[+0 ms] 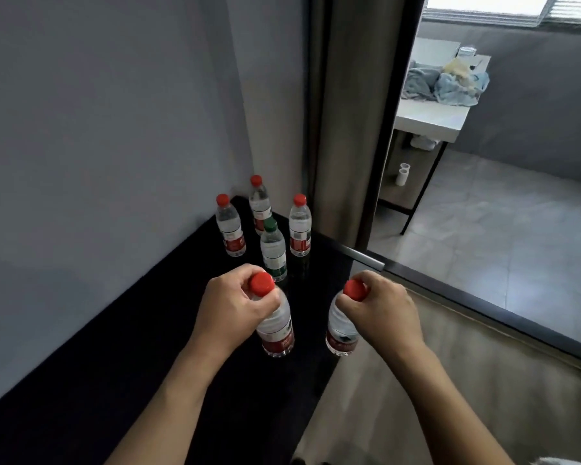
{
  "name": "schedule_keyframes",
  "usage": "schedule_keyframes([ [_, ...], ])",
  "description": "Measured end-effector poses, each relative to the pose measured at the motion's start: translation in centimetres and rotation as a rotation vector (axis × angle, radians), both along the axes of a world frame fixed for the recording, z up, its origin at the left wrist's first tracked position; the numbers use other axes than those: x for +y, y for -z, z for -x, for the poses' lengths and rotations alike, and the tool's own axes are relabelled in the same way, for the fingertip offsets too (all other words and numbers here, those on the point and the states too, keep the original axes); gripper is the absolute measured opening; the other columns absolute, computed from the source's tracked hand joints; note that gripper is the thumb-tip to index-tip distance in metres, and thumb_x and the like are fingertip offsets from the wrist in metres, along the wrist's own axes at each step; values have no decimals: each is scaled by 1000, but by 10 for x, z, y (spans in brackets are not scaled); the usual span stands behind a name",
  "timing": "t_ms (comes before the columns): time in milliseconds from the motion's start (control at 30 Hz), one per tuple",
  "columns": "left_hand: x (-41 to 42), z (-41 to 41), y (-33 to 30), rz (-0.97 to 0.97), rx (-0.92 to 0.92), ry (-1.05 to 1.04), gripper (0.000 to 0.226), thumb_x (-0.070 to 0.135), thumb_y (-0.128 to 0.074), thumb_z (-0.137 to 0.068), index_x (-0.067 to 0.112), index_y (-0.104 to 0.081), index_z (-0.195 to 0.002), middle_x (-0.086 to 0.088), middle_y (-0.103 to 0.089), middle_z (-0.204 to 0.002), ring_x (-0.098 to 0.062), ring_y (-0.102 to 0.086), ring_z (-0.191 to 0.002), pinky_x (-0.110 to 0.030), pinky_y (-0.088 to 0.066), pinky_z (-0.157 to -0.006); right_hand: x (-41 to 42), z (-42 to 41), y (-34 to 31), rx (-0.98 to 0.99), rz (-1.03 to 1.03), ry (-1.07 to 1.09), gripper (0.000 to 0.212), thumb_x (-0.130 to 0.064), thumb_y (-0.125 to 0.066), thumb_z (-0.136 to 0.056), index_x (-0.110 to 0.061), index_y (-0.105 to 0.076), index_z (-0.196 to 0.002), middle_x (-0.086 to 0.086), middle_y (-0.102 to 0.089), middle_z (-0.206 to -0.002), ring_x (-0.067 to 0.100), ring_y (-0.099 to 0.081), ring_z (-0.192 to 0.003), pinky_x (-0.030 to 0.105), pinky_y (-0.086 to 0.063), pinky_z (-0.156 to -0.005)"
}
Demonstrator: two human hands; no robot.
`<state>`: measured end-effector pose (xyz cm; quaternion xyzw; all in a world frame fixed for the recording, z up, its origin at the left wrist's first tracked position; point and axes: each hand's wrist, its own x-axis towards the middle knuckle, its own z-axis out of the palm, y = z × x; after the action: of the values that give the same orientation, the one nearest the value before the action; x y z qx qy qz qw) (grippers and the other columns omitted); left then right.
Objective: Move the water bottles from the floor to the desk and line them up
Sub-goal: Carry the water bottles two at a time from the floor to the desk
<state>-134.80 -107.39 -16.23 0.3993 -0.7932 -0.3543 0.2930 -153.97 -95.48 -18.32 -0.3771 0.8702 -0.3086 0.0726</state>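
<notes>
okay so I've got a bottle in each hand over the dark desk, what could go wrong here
The bottle in your right hand hangs at the desk edge; set down there, it could tip to the floor. Your left hand holds its bottle near the green-capped bottle, which it could bump over.

Wall point(98, 129): plain pale grey, left of the dark desk top.
Doorway frame point(393, 129): dark, tall, brown curtain point(349, 112) beside it.
Far room floor point(503, 229): grey tiles, daylight sheen.
Counter point(430, 120): white, crumpled towels point(446, 83) on top.
Window point(490, 6): bright, upper right.
</notes>
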Motion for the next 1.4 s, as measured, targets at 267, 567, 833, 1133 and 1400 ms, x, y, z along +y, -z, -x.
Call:
schedule_keyframes([
  [267,-51,-24,15,-32,27,-140,13,29,-77,-71,30,-64,-74,12,-65,-68,-5,-63,-63,-13,-48,-55,-78,-19,4,-19,-78,-223,19,-46,-63,-68,-34,-62,-83,-17,-59,-69,8,-57,-68,25,-41,-58],
  [567,-73,-62,31,-75,17,-453,15,32,-77,-73,33,-63,-79,22,-64,-75,3,-62,-69,-8,-44,-56,-172,-42,10,-8,-115,-585,15,-44,-58,-67,-30,-58,-74,-13,-59,-64,5,-56,-61,27,-46,-53],
  [833,-94,-101,42,-88,36,-709,16,36,-72,-79,41,-64,-91,26,-65,-90,6,-63,-83,-16,-45,-69,-270,-71,20,29,-182,-908,12,-37,-60,-76,-30,-53,-71,-10,-57,-64,7,-56,-60,28,-45,-49],
  [1133,-144,-126,77,-92,23,-865,11,34,-69,-82,35,-64,-92,17,-64,-85,2,-62,-83,-21,-50,-74,-364,-98,48,103,-274,-997,8,-31,-57,-82,-25,-55,-77,-5,-59,-71,14,-58,-66,27,-41,-54],
  [1400,-176,-128,111,-262,32,-901,17,26,-72,-85,33,-63,-96,13,-64,-91,-2,-62,-88,-19,-48,-76,-396,-106,67,94,-339,-974,16,-35,-54,-92,-22,-52,-102,-1,-60,-83,15,-58,-72,30,-44,-61],
])
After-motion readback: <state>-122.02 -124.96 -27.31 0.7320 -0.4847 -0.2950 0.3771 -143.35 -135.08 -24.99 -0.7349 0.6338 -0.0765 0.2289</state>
